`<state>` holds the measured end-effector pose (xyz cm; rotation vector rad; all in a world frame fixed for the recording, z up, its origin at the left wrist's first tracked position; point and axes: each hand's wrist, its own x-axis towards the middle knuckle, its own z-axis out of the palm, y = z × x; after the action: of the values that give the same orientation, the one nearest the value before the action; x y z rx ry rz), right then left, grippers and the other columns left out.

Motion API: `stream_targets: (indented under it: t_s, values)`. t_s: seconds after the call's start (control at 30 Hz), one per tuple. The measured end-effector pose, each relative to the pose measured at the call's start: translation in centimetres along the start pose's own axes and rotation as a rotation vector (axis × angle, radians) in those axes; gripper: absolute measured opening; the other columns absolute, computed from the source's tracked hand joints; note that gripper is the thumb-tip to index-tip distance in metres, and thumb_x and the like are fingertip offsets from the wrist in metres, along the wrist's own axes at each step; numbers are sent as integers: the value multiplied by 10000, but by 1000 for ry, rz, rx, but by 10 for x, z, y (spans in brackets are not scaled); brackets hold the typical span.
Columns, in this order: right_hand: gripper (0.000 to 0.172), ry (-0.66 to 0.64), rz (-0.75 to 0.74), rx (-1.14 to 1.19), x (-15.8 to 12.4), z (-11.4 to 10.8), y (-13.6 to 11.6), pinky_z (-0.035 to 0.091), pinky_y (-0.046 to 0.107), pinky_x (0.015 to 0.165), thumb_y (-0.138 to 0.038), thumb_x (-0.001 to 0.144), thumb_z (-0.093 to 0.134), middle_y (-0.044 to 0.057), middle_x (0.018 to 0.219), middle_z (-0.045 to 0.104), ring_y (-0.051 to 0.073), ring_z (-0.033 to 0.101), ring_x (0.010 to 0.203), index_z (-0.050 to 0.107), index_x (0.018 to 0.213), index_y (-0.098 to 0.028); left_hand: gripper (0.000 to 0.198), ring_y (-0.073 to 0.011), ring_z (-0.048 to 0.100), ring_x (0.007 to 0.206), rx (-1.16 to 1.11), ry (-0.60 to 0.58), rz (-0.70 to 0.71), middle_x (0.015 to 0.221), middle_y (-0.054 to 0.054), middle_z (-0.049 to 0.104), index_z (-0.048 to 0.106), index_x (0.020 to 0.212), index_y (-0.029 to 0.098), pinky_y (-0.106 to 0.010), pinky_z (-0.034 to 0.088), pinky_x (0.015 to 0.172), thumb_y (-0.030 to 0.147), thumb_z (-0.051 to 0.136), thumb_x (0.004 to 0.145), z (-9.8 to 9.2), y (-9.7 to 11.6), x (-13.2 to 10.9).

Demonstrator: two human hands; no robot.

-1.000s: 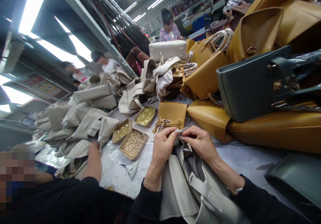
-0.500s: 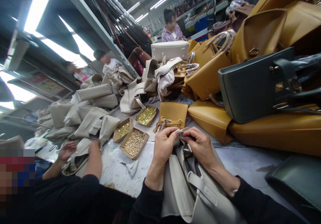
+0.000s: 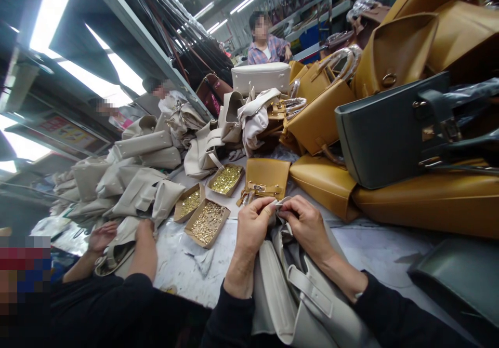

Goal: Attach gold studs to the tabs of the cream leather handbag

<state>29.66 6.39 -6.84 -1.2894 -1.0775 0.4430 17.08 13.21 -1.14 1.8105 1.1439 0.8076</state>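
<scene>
A light grey handbag (image 3: pixel 273 285) stands open in front of me, its lining partly showing. My left hand (image 3: pixel 253 226) pinches the bag's upper edge between thumb and fingers. Close beside it, my right hand (image 3: pixel 304 226) grips the same edge, fingertips nearly meeting the left ones. Whatever small part lies between the fingertips is hidden. Just beyond my hands lies a mustard bag (image 3: pixel 267 174) with a metal clasp. To the left are a cardboard box of small gold studs (image 3: pixel 206 223) and two boxes of gold pieces (image 3: pixel 225 180).
A co-worker's hands (image 3: pixel 103 236) handle another grey bag at the left. Grey bags (image 3: pixel 132 192) are heaped along the far left side. Mustard bags (image 3: pixel 421 202) and a dark green bag (image 3: pixel 390 130) pile up at the right. Another person (image 3: pixel 267 49) is at the back.
The view has shifted slightly. My hands keep their pinch on the bag's edge with hardly any movement. The person at the back has raised their head and upper body.
</scene>
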Motion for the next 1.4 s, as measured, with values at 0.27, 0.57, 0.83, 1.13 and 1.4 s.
stream_targets:
  t_s: [0.27,0.57,0.83,1.13,1.4]
  values:
    - [139,12,6,-8,0,1,-1,468,310,772,-119,892,652,13,839,659,199,637,828,649,797,-221,273,-233,733,955,-25,-50,-6,1019,-88,800,768,1049,153,-344,565,904,314,695,841,-2,-2,-2]
    - [106,-18,-10,1,0,-2,-6,463,303,806,-134,907,656,21,884,668,201,645,876,692,855,-219,462,-206,722,986,281,-111,46,1076,-41,770,689,1173,205,-325,550,919,39,599,752,-9,23,-13]
    - [102,-13,61,90,3,-3,-2,458,302,761,-138,867,667,15,840,661,197,632,820,705,807,-211,384,-207,707,933,437,-26,109,1037,-26,754,668,1119,212,-334,539,869,39,596,783,5,23,-12]
    - [86,-2,154,142,5,-2,4,463,295,728,-183,830,683,15,786,663,191,629,761,721,757,-206,392,-257,699,1066,737,-2,326,1150,-82,740,657,1188,188,-388,556,936,45,595,828,7,18,-14]
    - [96,-2,203,189,8,1,7,462,287,712,-171,785,675,6,767,676,182,631,742,721,710,-210,446,-271,733,989,1016,-74,436,1108,-147,754,563,1336,107,-385,603,846,83,532,891,5,5,-13]
